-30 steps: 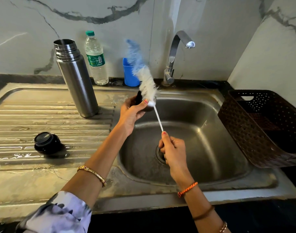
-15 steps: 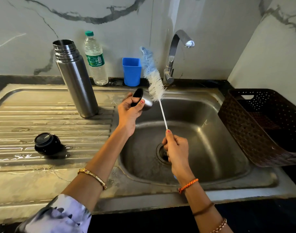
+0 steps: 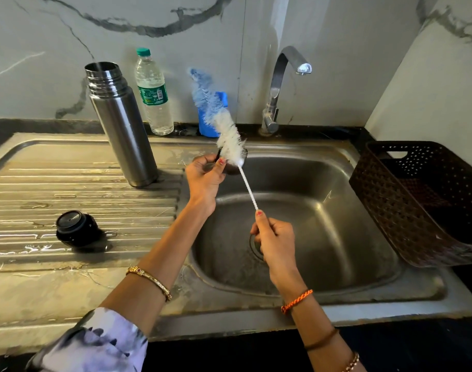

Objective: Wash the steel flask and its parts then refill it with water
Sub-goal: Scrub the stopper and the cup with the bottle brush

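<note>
So going left to right: the black stopper [image 3: 73, 229] sits on the ribbed drainboard [image 3: 41, 183], well off to the left of both hands. Next to it, further back, the steel flask [image 3: 120, 124] stands upright and open-mouthed, just left of the sink basin [image 3: 323, 210], with a plastic water bottle [image 3: 153, 92] behind it against the wall.

The left hand [image 3: 204, 178] is curled around the flask's small cup lid [image 3: 233, 163], holding it over the basin's back-left corner. Can't really see much of the cup, the brush hides most of it. The bottle brush [image 3: 224, 130] slants from lower right up to upper left, its white and blue bristles crossing the cup and poking up in front of the blue tumbler [image 3: 206, 127]. The right hand [image 3: 275, 237] pinches the bottom end of the wire handle, over the drain.

Key thing imo: the brush's long axis points from the right hand toward the cup, so scrubbing just means pushing along that line. The flask is nearer the left hand. The tap [image 3: 283, 84] looks off, and the brown basket [image 3: 417, 197] sits on the far right.
</note>
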